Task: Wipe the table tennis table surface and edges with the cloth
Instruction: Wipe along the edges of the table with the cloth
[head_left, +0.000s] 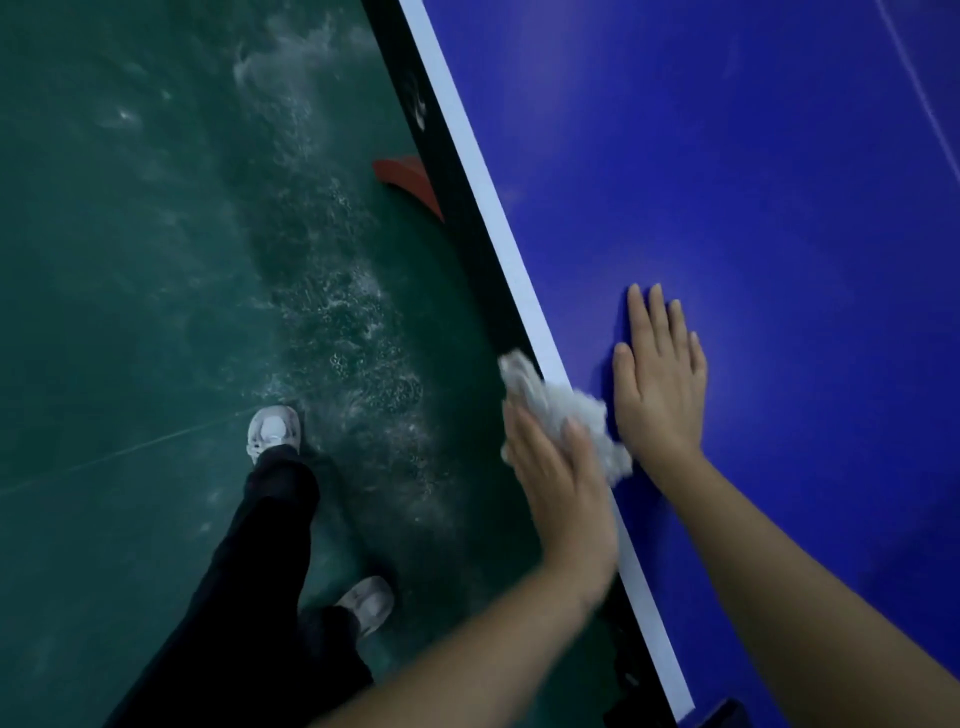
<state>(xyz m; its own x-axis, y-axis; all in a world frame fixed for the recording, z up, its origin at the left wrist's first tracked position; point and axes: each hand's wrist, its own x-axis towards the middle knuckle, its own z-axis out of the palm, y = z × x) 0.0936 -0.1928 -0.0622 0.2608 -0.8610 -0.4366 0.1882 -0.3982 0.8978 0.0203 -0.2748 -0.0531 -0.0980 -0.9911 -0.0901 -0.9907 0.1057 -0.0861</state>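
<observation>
Blue table top (727, 182) is lying bare beyond the hands. Along its white edge stripe (498, 208), the left hand (563, 488) is pressing the crumpled white cloth (566, 410), fingers together. The right hand (660, 374) is resting flat, fingers spread slightly, just beside the cloth.

Dim, soft-focus, wide-angle edge distortion

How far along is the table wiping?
Hard to say what is finished: the blue table shows faint streaks, perhaps from wiping. In hand: the left hand presses the white cloth against the table's white edge line, while the right hand rests flat on top. Left: the edge stretching ahead.
</observation>
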